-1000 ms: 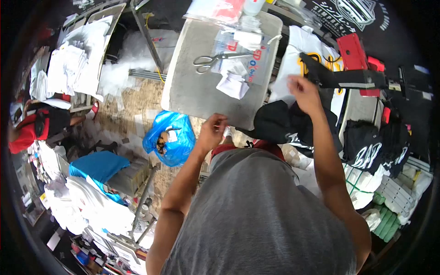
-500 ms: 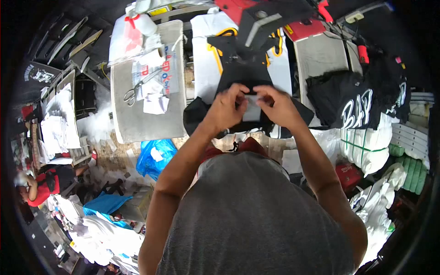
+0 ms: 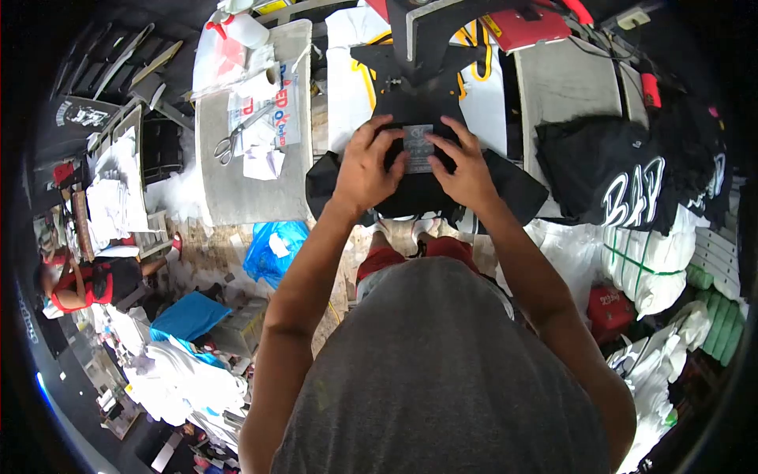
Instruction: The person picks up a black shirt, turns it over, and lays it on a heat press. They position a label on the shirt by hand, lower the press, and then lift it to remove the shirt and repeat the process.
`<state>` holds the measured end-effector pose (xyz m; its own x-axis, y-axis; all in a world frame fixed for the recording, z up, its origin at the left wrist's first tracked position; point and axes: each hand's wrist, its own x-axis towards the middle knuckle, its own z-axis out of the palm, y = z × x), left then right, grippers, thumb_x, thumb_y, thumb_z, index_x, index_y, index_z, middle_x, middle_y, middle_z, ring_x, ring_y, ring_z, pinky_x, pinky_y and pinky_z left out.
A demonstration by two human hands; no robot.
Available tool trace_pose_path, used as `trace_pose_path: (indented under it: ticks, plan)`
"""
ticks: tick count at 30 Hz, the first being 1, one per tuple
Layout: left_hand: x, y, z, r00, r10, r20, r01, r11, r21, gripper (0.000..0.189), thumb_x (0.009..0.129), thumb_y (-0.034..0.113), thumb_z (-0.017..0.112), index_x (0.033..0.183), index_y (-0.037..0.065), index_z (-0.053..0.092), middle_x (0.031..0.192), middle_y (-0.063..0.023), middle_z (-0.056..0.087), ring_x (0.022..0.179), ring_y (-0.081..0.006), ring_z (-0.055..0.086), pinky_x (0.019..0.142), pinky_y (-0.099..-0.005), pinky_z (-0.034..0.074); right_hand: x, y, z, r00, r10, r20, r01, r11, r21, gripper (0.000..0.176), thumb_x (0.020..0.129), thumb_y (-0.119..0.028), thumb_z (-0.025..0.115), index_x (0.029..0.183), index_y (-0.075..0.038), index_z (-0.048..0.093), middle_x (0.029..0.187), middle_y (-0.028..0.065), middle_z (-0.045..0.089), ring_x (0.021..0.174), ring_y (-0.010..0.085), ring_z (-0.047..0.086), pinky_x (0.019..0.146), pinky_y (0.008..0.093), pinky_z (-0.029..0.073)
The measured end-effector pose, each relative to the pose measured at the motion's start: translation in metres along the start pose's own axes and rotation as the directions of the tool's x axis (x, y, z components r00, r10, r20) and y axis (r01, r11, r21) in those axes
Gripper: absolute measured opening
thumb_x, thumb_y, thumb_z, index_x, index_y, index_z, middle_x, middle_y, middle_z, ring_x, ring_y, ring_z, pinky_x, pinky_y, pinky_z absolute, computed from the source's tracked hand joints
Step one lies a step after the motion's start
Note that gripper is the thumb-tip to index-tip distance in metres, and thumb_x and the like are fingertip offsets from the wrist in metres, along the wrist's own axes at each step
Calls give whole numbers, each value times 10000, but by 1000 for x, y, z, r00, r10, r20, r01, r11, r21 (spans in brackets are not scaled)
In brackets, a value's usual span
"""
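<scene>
- L hand [image 3: 365,170] & R hand [image 3: 467,170]: both are lying palm-down with fingers [image 3: 385,152] stretched out, not curled round anything. The tips are resting on either side of a small grey transfer sheet [image 3: 418,148].
- The sheet is sitting flat on the chest area of a black garment [image 3: 418,197], straight ahead of the person. The two-sided fingertip hold is prob. pinning it flat & square to the cloth.
- The garment is draping over a narrow platen, sleeves hanging off both sides, prob. so just the middle panel is lying smooth.
- The press head [image 3: 442,31] is hanging raised above & behind the hands, leaving them room.
- A white shirt w/ yellow print [image 3: 347,95] is lying under/behind the black one; I can't tell if they are touching.
- On the grey surface [image 3: 237,201] to the left, scissors [image 3: 235,142] are lying among paper scraps, within reach of the L hand. A spray bottle [image 3: 237,28] is standing at the far end.
- To the right, a black shirt w/ white lettering [image 3: 624,186] is piling over another surface, well apart from the hands.
- A blue bag [image 3: 272,249] is sitting on the floor.
- A co-worker in red [image 3: 75,284] is sitting far left.
- Count: 2 hands, 1 sheet, 1 scissors, 1 bottle, 1 bag, 1 co-worker.
</scene>
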<state>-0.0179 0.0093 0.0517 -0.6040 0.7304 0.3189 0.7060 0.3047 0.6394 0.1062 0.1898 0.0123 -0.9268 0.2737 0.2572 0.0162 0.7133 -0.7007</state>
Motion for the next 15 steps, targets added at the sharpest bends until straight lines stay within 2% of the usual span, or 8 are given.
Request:
trace_pose_path:
  ticks: [1, 2, 4, 7, 15]
  plan:
    - [-5, -2, 5, 999, -24, 33, 24, 1000, -2, 381, 789, 66, 751, 1150, 92, 631, 1350, -188, 516, 1223, -406, 532, 1022, -442, 453, 0, -1, 0, 1000, 1, 11, -1, 1000, -1, 439, 830, -134, 731, 1257, -134, 623, 1452, 144, 437, 1316, 381, 450, 1099, 463, 399]
    - [-8, -4, 11, 999, -25, 29, 25, 1000, 1, 381, 789, 66, 751, 1150, 92, 631, 1350, -188, 516, 1223, -406, 532, 1022, -442, 453, 1, -2, 0, 1000, -4, 12, 4, 1000, 0, 439, 830, -134, 731, 1257, -134, 623, 1452, 144, 437, 1316, 381, 450, 1099, 463, 399]
    - [-13, -9, 21, 999, -15, -42, 18, 998, 64, 386, 776, 105, 748, 1142, 89, 626, 1335, -187, 516, 1209, -400, 532, 1004, -456, 455, 0, -3, 0, 997, 79, 2, -79, 990, 121, 461, 826, -114, 718, 1271, -118, 599, 1465, 156, 424, 1337, 394, 432, 1109, 466, 389]
    - [-18, -10, 25, 997, -63, -50, 64, 998, 4, 373, 786, 92, 735, 1142, 81, 623, 1357, -200, 501, 1239, -414, 508, 1025, -465, 441, -2, -1, 0, 997, 80, 12, -81, 989, 121, 472, 821, -100, 707, 1276, -107, 582, 1472, 164, 418, 1357, 399, 414, 1115, 466, 383]
    - [-19, -8, 26, 998, -47, -48, 47, 999, -3, 354, 819, 66, 699, 1165, 71, 623, 1393, -217, 480, 1255, -428, 503, 1046, -470, 432, -7, 4, 12, 998, 42, -51, -35, 991, 130, 486, 807, -87, 704, 1278, -98, 587, 1491, 162, 398, 1364, 397, 411, 1115, 472, 381]
